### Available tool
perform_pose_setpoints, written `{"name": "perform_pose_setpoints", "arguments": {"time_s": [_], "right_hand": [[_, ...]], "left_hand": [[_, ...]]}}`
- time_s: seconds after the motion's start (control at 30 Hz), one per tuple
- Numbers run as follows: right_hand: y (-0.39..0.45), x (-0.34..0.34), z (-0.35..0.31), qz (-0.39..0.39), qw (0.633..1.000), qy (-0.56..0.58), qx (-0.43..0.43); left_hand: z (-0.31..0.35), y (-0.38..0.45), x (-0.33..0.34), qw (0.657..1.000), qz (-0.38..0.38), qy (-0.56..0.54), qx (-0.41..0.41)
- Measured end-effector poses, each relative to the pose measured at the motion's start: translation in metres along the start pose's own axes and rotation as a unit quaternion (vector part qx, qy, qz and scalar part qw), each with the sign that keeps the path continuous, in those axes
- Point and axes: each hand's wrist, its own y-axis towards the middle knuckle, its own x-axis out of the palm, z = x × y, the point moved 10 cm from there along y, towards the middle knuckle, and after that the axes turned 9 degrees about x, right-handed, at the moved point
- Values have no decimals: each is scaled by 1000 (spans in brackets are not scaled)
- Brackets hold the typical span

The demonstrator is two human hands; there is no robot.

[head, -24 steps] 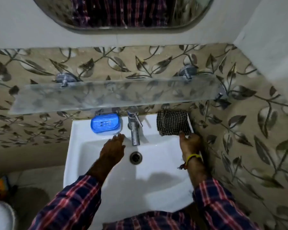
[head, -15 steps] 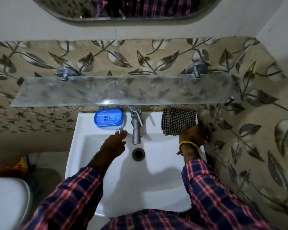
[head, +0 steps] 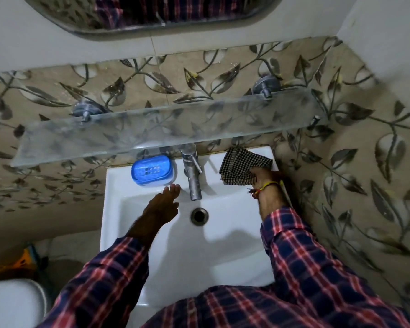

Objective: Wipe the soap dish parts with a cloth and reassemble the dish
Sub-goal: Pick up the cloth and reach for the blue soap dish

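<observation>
A blue soap dish (head: pixel 152 169) sits assembled on the back left ledge of the white sink (head: pixel 118 233), left of the tap. My left hand (head: pixel 162 205) reaches over the basin with fingers stretched out, its tips just short of the dish and holding nothing. A black-and-white checked cloth (head: pixel 240 165) lies on the back right ledge. My right hand (head: pixel 264 179) grips the cloth's near right corner, which looks lifted and bunched.
A steel tap (head: pixel 192 176) stands between the dish and the cloth, above the drain (head: pixel 199 216). A frosted glass shelf (head: pixel 152 129) overhangs the back ledge. The tiled wall is close on the right. A toilet (head: pixel 12 304) is at lower left.
My right hand has closed on the cloth's corner and pulled it up off the ledge. My left hand has crept nearer the soap dish. The camera has shifted closer.
</observation>
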Motion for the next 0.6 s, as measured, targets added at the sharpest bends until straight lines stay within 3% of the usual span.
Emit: {"name": "perform_pose_setpoints", "arguments": {"time_s": [0.07,0.13,0.2,0.3,0.37,0.5,0.6], "right_hand": [[-15,6,-5,-50,998,44,-21],[-34,3,-19,-40,992,72,-99],[-64,-2,-26,-14,981,57,-184],[-109,-1,-19,-41,965,65,-250],[-128,-3,-8,-54,961,116,-244],[-142,13,40,-95,964,207,-138],[-156,30,73,-125,966,203,-100]], "left_hand": [[-1,-5,-2,998,28,-47,41],[-10,-21,-12,992,95,-63,48],[-20,-46,-28,975,189,-107,56],[-43,-79,-49,935,302,-173,72],[-59,-91,-63,919,343,-182,69],[-86,-93,-83,894,389,-204,87],[-108,-75,-89,893,364,-253,72]]}}
